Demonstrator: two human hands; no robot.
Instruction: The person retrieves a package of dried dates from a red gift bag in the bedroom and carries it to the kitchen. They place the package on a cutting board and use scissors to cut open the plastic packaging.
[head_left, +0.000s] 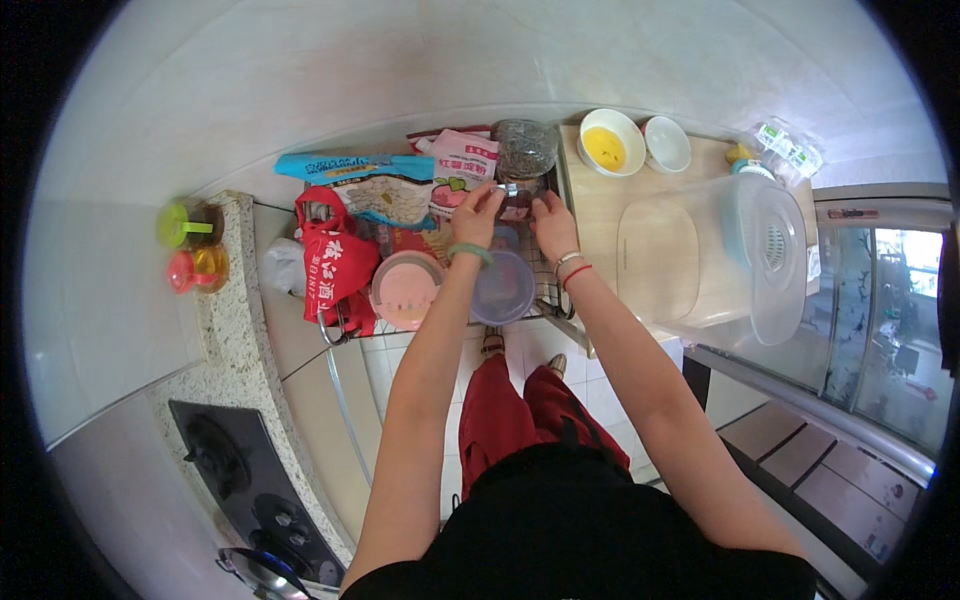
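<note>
While between both hands point(513, 212), small jar point(516, 197).

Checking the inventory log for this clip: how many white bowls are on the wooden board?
2. A larger bowl holding yellow liquid stands at the board's far edge, and a smaller bowl sits right beside it. The big clear container may hide others.

You look straight down from a single fisheye camera on your head, close above your own forearms, which enter from the lower edge. The view faces a wire rack point(545, 290) at centre, with the stove point(240, 480) low left and a wooden counter point(600, 215) right; edges bend near the rim.
</note>
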